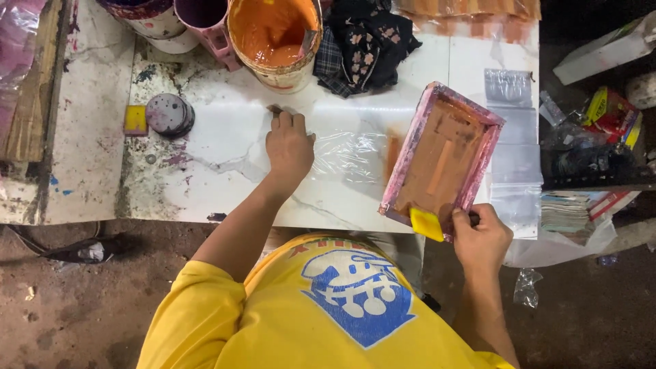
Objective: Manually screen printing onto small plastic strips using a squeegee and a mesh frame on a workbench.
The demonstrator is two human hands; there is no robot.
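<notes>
The pink-framed rectangular printing screen, long axis tilted up-right, is gripped closed with a yellow squeegee by the right hand; beside it, clear plastic film is pressed flat by the open left hand.

Left hand flat on clear plastic bag on white table. Right hand grips yellow squeegee at edge of tilted pink-framed printing screen. Orange paint bucket above, dark cloth beside it.
</notes>
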